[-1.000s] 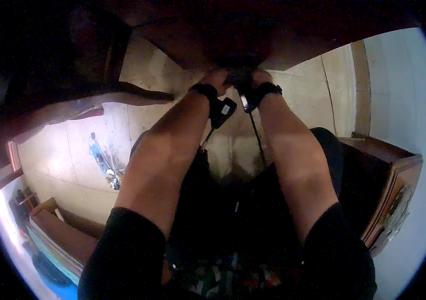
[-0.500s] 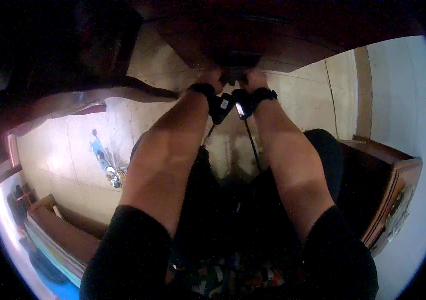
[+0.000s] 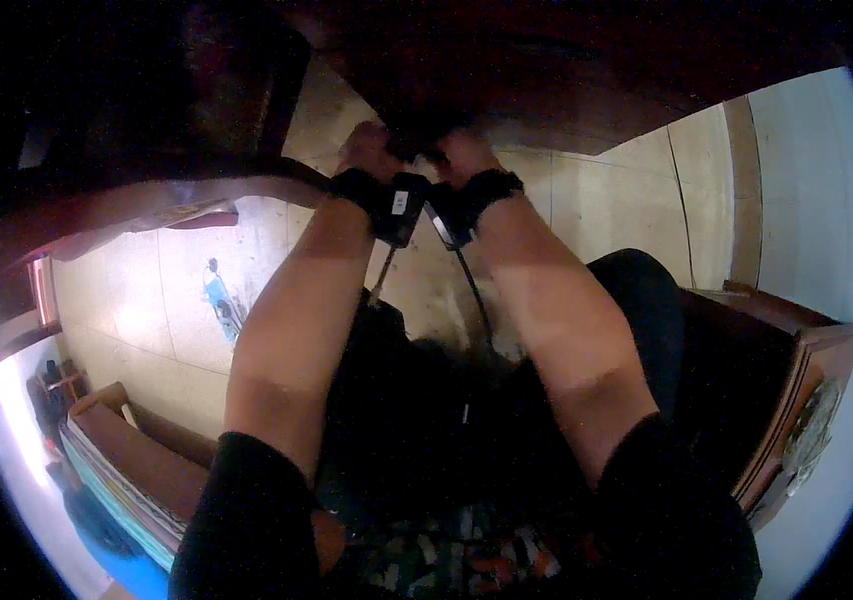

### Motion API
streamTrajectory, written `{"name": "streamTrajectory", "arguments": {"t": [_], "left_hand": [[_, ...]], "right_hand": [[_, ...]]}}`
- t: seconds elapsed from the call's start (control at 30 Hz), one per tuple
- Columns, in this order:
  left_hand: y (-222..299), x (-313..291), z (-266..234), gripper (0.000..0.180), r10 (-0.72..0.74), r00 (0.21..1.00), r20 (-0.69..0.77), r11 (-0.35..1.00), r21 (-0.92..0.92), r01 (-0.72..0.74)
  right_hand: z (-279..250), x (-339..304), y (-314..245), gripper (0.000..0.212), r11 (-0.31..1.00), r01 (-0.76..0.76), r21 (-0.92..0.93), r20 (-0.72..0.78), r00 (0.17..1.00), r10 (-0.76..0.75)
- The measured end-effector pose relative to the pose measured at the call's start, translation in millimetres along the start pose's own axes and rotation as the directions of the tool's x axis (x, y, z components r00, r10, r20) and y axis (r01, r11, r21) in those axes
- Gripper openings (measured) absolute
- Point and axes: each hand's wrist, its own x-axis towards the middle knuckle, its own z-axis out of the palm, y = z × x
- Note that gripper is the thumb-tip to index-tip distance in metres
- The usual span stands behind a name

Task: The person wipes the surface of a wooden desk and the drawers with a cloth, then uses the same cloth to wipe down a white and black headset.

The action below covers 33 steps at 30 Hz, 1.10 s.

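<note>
Both my arms reach forward to the lower edge of a dark wooden piece of furniture (image 3: 546, 90). My left hand (image 3: 367, 150) is closed, its fingers curled in toward the middle. My right hand (image 3: 467, 157) is closed beside it, a short gap away. Something dark lies between the fingertips, in deep shadow under the wood; its kind is not visible. Black bands circle both wrists, each with a small black box, the left box (image 3: 401, 208) and the right box (image 3: 449, 222). A thin cable runs back toward me from each.
A blue tool-like item (image 3: 220, 300) lies on the pale tiled floor (image 3: 116, 310) at left. A curved wooden rail (image 3: 186, 195) crosses the left side. At right stands a wooden piece (image 3: 786, 330) near the white wall (image 3: 806, 200). A brown cushioned piece (image 3: 141, 440) is at lower left.
Both hands have shifted left along the furniture's edge, and the gap between them is a little wider. The view has turned slightly, so the floor items appear farther right.
</note>
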Motion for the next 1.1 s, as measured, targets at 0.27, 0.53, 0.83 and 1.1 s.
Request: {"name": "streamTrajectory", "arguments": {"t": [0.27, 0.53, 0.83, 1.1], "left_hand": [[33.0, -48.5, -23.2, 0.030, 0.278, 0.851, -0.447, 0.931, -0.094, -0.353], [110.9, -43.8, -0.3, 0.039, 0.388, 0.836, -0.389, 0.878, -0.121, -0.463], [186.0, -21.0, 21.7, 0.039, 0.323, 0.902, -0.287, 0.750, -0.503, -0.429], [195.2, -3.2, 41.4, 0.044, 0.374, 0.886, -0.275, 0.781, -0.421, -0.460]], "right_hand": [[-80.2, -70.3, 0.4, 0.029, 0.972, 0.235, -0.012, -0.352, 0.909, -0.224], [-139.6, -130.9, 33.6, 0.036, 0.970, -0.224, -0.088, -0.304, 0.934, 0.188], [-168.1, -157.8, 72.0, 0.037, 0.883, -0.462, -0.081, -0.418, 0.820, 0.390], [-163.6, -157.1, 79.1, 0.030, 0.919, -0.381, -0.099, -0.429, 0.850, 0.306]]}}
